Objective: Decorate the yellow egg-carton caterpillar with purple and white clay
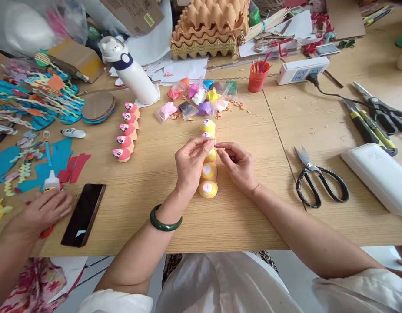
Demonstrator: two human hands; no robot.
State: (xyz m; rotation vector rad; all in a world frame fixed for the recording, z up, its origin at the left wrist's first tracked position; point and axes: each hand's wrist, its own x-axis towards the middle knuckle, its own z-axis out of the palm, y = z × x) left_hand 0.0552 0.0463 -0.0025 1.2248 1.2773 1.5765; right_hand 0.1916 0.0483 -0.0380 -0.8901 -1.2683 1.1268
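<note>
Over a strip of egg-carton cups painted yellow, my two hands meet fingertip to fingertip. Pale pink-white discs sit on the front cups, and the far cup has a purple mark on its disc. My left hand, with a dark green bangle on the wrist, pinches thumb against forefinger. My right hand is curled in a pinch too, with a tiny purplish bit at its fingertips. What the left fingers hold, if anything, is too small to make out. Both hands partly cover the middle cups.
To the left stands a red-and-pink egg-carton strip. Bags of coloured clay lie behind. Scissors, a white case and a power strip are right. A co-worker's hand rests beside a phone.
</note>
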